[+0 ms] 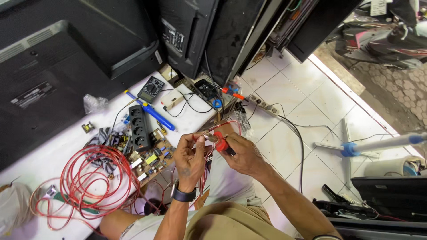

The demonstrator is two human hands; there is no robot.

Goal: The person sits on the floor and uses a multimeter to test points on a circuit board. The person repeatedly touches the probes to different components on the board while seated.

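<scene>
Black television sets [66, 49] are stood behind the hands, backs exposed, presumably for access. A white worktop [40, 164] is laid left of the hands; on it a red wire coil [95, 178] is kept within reach, beside a black power strip [138, 128] and a circuit board [151, 162]. A red-handled tool [221, 143] is gripped in the right hand [242, 155]. A small part, too small to identify, is pinched in the left hand [190, 156], steadied against the tool.

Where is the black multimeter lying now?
In the head view, the black multimeter lies on the white table, upper left of both hands, between the blue tool and the dark television back.
</scene>
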